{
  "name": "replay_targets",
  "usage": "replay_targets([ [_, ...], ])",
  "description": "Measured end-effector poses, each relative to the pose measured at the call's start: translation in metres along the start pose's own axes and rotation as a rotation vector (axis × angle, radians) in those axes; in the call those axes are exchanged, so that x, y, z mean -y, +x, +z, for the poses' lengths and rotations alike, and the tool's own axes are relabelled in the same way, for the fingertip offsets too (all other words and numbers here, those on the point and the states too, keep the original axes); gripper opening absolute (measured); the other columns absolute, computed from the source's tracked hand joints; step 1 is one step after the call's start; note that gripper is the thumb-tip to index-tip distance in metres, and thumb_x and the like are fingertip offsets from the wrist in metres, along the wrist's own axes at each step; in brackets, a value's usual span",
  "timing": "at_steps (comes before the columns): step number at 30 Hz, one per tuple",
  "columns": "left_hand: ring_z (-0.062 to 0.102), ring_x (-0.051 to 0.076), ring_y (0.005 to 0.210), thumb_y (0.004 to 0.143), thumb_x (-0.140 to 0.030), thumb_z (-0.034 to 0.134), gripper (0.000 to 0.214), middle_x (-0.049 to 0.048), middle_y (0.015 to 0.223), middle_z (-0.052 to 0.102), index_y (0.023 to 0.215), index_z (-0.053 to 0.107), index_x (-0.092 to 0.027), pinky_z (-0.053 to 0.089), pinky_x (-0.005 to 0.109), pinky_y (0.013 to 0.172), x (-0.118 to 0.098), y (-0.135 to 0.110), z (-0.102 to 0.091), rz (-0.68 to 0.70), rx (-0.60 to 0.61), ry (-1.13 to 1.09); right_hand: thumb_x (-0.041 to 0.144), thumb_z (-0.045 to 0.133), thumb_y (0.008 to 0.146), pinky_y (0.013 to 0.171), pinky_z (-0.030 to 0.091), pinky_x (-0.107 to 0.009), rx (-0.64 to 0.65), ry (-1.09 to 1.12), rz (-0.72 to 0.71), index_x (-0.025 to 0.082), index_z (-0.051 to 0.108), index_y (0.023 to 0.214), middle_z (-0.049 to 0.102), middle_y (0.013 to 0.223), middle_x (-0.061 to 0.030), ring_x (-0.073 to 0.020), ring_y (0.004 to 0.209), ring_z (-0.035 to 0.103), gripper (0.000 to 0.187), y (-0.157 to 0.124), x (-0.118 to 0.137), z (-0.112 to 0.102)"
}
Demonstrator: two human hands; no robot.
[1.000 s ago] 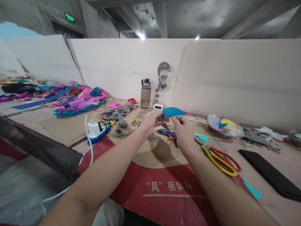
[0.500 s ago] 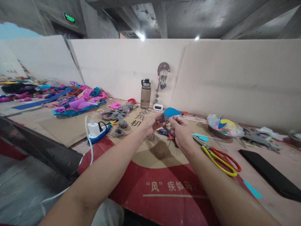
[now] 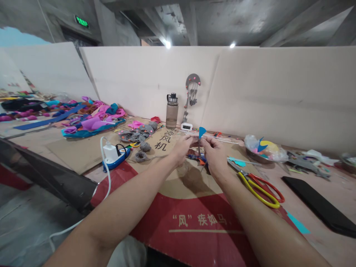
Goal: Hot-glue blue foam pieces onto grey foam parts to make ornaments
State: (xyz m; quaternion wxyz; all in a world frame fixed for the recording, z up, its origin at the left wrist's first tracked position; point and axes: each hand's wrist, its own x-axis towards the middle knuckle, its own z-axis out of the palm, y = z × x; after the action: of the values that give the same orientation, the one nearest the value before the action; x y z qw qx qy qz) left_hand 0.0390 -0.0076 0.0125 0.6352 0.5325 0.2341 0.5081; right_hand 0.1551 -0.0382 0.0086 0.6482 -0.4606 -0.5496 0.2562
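Note:
Both hands meet above the middle of the cardboard sheet (image 3: 167, 176). Pinched between them is a blue felt piece (image 3: 202, 132), its fan-shaped top standing above the fingers, with a thin grey strip-like edge hanging below. My left hand (image 3: 185, 149) has its fingers closed at the piece's left side. From the right, the thumb and fingers of my right hand (image 3: 213, 150) grip it too. Fingers hide much of the piece's lower part. Under the hands lie small dark blue and orange bits that I cannot make out. Scissors (image 3: 261, 187) with red and yellow handles rest beside my right forearm.
A water bottle (image 3: 171, 113) and a small white digital clock (image 3: 186, 127) stand by the back panel. Left are a power strip (image 3: 116, 160), grey yarn (image 3: 145, 146) and piled felt scraps (image 3: 96, 120). Right are a bowl (image 3: 257, 157) and a black phone (image 3: 317, 204).
The blue felt piece has turned from showing a broad face to a narrower, nearly edge-on view. My left hand has shifted slightly, its fingers now bent more over the piece.

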Motion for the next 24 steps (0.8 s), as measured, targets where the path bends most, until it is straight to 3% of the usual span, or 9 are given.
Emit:
replay_targets([
  [4,0.064,0.015,0.082,0.072,-0.023,0.068,0.028,0.0077,0.1,0.07,0.098,0.068,-0.015,0.047,0.016,0.049,0.005,0.001,-0.001,0.073,0.052,0.123,0.043,0.065,0.074,0.064,0.04,-0.027,-0.018,0.035,0.032,0.017,0.067,0.08,0.063,0.07,0.0005,-0.0137,0.064,0.051,0.026,0.002,-0.002,-0.001],
  [9,0.06,0.011,0.07,0.071,-0.017,0.065,0.028,0.0056,0.097,0.069,0.099,0.066,-0.016,0.043,0.015,0.045,0.011,0.006,-0.003,0.116,-0.006,0.192,0.037,0.061,0.077,0.075,0.042,-0.03,-0.005,0.012,-0.001,0.016,0.068,0.083,0.068,0.079,-0.0027,-0.0165,0.074,0.057,0.023,0.002,-0.004,-0.002],
  [14,0.046,0.005,0.043,0.072,-0.01,0.057,0.016,-0.0025,0.07,0.063,0.086,0.061,-0.016,0.038,0.017,0.041,0.009,0.005,-0.001,0.13,-0.137,0.253,0.035,0.052,0.084,0.082,0.042,-0.033,0.068,-0.194,-0.115,0.018,0.071,0.091,0.07,0.09,-0.0056,-0.0197,0.084,0.059,0.026,-0.001,-0.004,-0.002],
  [19,0.043,0.006,0.036,0.072,-0.009,0.055,0.01,-0.0063,0.049,0.051,0.071,0.052,-0.018,0.031,0.018,0.039,0.005,0.003,0.0,0.075,-0.182,0.308,0.033,0.054,0.084,0.077,0.042,-0.032,0.014,-0.224,-0.135,0.018,0.066,0.088,0.066,0.084,-0.0043,-0.0178,0.078,0.056,0.02,-0.004,-0.003,-0.002],
  [24,0.04,0.006,0.036,0.072,-0.01,0.054,0.012,-0.0089,0.049,0.048,0.079,0.05,-0.019,0.03,0.02,0.041,0.006,0.006,-0.004,0.076,-0.245,0.255,0.034,0.059,0.082,0.066,0.039,-0.029,-0.084,-0.219,-0.138,0.02,0.056,0.092,0.056,0.077,0.0007,-0.015,0.068,0.049,0.018,-0.002,-0.003,-0.005],
])
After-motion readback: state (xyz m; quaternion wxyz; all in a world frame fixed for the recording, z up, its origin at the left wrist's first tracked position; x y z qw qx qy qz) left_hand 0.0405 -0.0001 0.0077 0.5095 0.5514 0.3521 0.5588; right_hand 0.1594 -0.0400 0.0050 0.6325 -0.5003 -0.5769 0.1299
